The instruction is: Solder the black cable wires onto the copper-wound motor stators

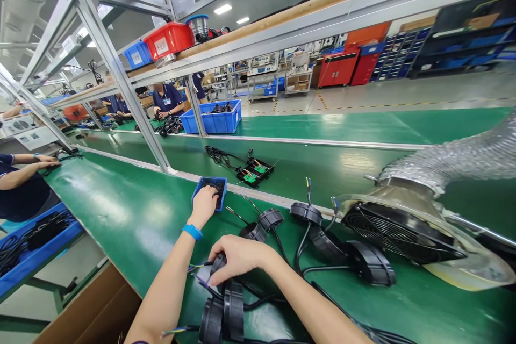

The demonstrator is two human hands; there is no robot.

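Observation:
My left hand (203, 205), with a blue wristband, reaches into a small blue tray (209, 187) of tiny dark parts, fingers curled down into it. What they pinch is hidden. My right hand (237, 258) rests closed over a round black wired part (218, 264) on the green bench (133, 215). More round black parts with cables lie around it: (271, 219), (305, 213), (371, 263), and a stack (223, 314) near my forearms.
A black fan under a clear hood (403, 236) with a silver flexible duct (463, 158) sits right. A black tray with green circuit boards (255, 172) rides the belt. A blue crate (213, 118) stands beyond. Other workers sit at left (24, 172) and opposite (165, 99).

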